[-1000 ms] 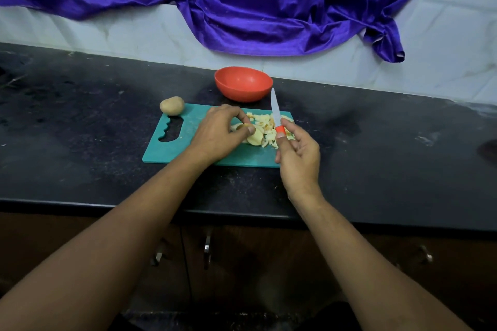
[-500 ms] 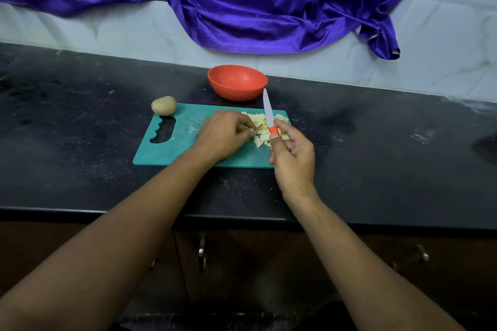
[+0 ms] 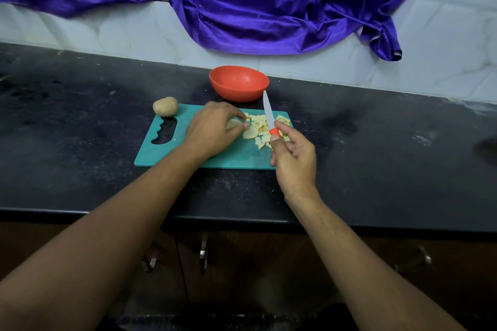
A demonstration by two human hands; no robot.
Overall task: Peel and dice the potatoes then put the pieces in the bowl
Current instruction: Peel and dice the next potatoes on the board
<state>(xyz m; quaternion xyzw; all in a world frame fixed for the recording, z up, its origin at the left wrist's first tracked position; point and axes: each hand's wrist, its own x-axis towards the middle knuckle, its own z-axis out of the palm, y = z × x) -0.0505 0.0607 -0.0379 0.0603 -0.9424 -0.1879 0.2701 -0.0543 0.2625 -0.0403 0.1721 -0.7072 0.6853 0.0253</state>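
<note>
I had a dark, speckled stone worktop under the camera, dusty and scuffed in pale patches, running the full width of the view. Behind its back edge rose a wall of pale tiles, and a shiny purple cloth hung in folds over most of that wall. Below the front edge I could see brown cabinet doors with metal handles (dim down there, so I could not tell more).

A teal cutting board lay about midway between the front and back edges of the worktop, its cut-out grip toward the left. An unpeeled potato sat at the board's back-left corner, right on the rim. The red bowl stood on the worktop just behind the board, near the back edge.

The diced pieces lay in a loose pile on the right half of the board, with a rounded peeled chunk touching the pile on its left side.

The left hand rested over the middle of the board, its fingers curled and pinching a pale peeled potato piece between thumb and forefinger. The right hand hovered over the board's front-right corner, its fingers wrapped round the orange handle of the knife. The white blade pointed up and away toward the bowl, lifted above the pile.
</note>
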